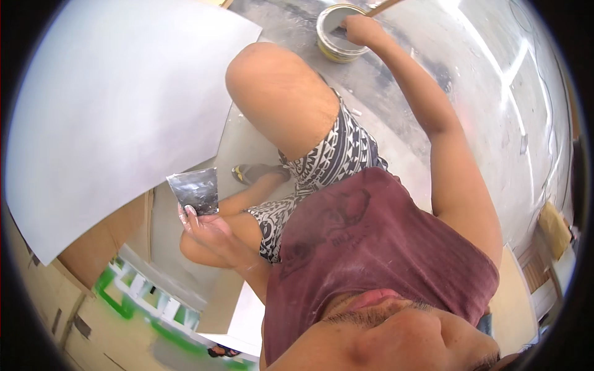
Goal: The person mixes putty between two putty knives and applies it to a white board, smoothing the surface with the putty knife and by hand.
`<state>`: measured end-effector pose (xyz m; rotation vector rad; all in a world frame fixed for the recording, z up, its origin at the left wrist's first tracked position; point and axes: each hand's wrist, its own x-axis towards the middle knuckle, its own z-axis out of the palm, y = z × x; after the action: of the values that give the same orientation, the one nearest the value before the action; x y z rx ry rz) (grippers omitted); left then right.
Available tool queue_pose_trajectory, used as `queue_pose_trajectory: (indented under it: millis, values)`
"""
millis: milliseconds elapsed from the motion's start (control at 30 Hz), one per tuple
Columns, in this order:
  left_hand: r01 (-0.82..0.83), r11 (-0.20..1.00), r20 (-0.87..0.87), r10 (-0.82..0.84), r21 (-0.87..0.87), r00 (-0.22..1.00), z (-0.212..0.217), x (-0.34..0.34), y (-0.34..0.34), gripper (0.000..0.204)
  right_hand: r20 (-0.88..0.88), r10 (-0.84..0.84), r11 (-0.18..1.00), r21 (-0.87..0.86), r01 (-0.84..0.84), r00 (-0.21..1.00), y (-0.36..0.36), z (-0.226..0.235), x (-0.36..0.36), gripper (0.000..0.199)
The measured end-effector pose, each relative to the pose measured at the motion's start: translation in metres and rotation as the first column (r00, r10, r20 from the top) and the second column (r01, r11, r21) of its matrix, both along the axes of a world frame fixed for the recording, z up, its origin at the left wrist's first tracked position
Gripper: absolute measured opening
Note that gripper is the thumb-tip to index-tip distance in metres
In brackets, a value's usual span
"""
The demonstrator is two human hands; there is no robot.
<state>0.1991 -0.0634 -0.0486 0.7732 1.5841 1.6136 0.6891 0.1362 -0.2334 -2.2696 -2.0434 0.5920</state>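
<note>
My left hand is closed on the lower edge of a thin, square metal plate, dark and shiny with pale smears, held up beside my knee. White residue sticks to its fingertips. At the far side my right hand reaches into the mouth of a round bucket with a pale rim and yellowish lower side. Its fingers are curled, and a small greyish piece shows by them, too little to name. A wooden stick slants up out of the bucket beside that hand. The bucket's contents are mostly hidden.
A large white panel takes up the left, with a brown wooden support under it. Below stands a white piece with green-painted edges. The grey floor is stained. A brown package lies far right.
</note>
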Motion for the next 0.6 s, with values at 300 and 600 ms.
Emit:
queue_pose_trajectory:
  millis: [300,600]
  values:
    - [-0.166,0.966,-0.175,0.132,-0.196,0.976,-0.009,0.019,0.003,0.039,-0.082,0.269,0.963,0.033,-0.267,0.960,-0.010,-0.151,0.076,0.022]
    - [-0.057,0.973,-0.698,-0.119,-0.223,0.707,-0.025,-0.014,-0.027,0.038,-0.151,0.335,0.915,-0.184,-0.360,0.930,0.008,-0.160,0.038,0.024]
